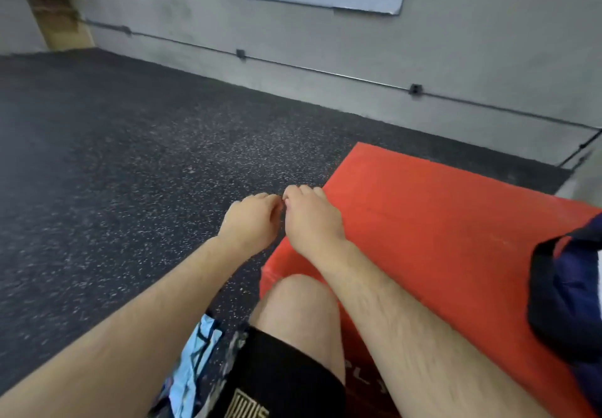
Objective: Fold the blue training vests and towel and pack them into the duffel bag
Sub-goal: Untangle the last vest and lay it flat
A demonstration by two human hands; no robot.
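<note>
Duffel bag (566, 303) sits on the red box (423, 222) to my right, blue cloth (195, 362) down by my knee. Left hand (252, 219) and right hand (312, 219) are out front and touching, fingers curled, holding nothing I can see.

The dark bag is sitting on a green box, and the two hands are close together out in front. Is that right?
Not quite. The head view shows the box is red, not green. The rest holds: the dark bag sits on it, and the left hand and right hand are close together out in front.
</note>
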